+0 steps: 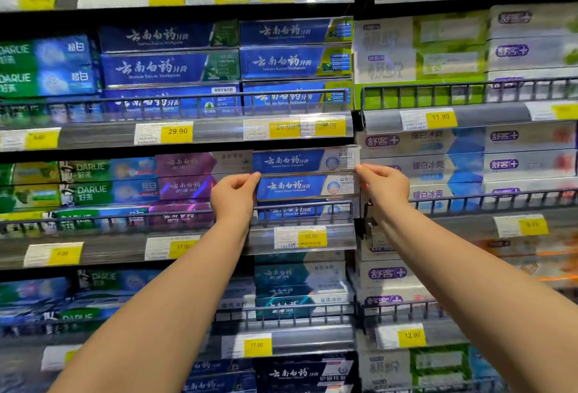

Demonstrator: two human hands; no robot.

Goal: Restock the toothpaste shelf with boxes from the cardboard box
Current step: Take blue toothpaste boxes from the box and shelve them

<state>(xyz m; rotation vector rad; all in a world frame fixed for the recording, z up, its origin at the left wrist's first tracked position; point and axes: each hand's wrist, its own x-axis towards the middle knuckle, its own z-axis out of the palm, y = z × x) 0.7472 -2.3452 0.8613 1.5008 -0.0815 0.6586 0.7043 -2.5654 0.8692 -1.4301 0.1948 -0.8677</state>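
Left hand (pixel 233 192) and right hand (pixel 386 184) pinch opposite ends of a blue toothpaste box (pixel 305 187) between them. Likely light, stiff, crushable; end grip suits.

Two bare forearms are seen, with no sleeve, cuff or glove worn on either. The left hand (pixel 234 194) and the right hand (pixel 385 186) are likewise uncovered, and no ring, watch, bracelet or other marking can be made out on the wrists or fingers. Short, unpainted fingernails are shown.
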